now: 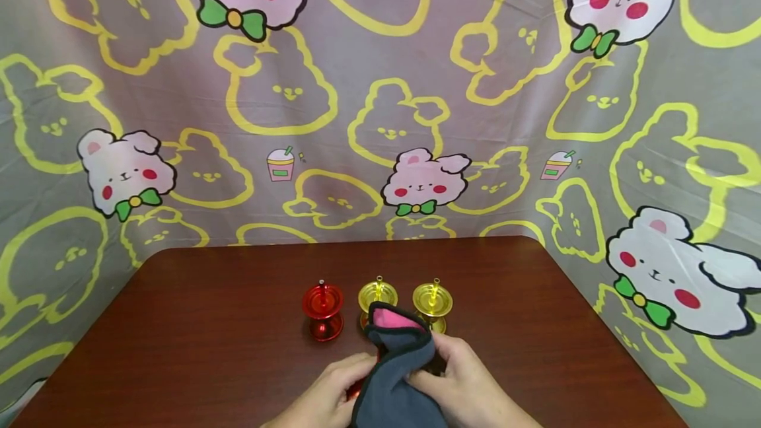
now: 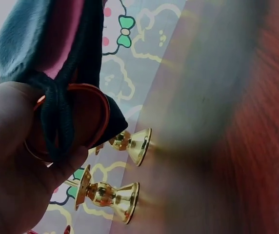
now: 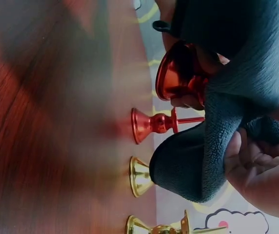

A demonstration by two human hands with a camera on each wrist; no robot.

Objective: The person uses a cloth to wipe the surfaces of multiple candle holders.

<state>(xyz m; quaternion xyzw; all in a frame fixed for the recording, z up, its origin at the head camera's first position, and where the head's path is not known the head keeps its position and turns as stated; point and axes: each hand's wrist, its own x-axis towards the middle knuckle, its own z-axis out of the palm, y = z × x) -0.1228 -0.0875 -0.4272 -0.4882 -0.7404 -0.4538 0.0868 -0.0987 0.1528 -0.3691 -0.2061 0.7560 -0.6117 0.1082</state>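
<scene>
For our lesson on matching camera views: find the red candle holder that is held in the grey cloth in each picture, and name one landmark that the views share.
Head: held red candle holder, a sliver between left hand and grey cloth, bottom centre.
Left wrist: held red candle holder, centre left, against the cloth.
Right wrist: held red candle holder, upper centre.
Shared landmark: the gold candle holders standing on the table.

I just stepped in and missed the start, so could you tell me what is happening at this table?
A person is working a grey cloth over a red metal candle holder held near the front of the brown table. The left hand grips the holder while the right hand grips the cloth against it. Behind them stand one red holder and two gold holders in a row.
</scene>
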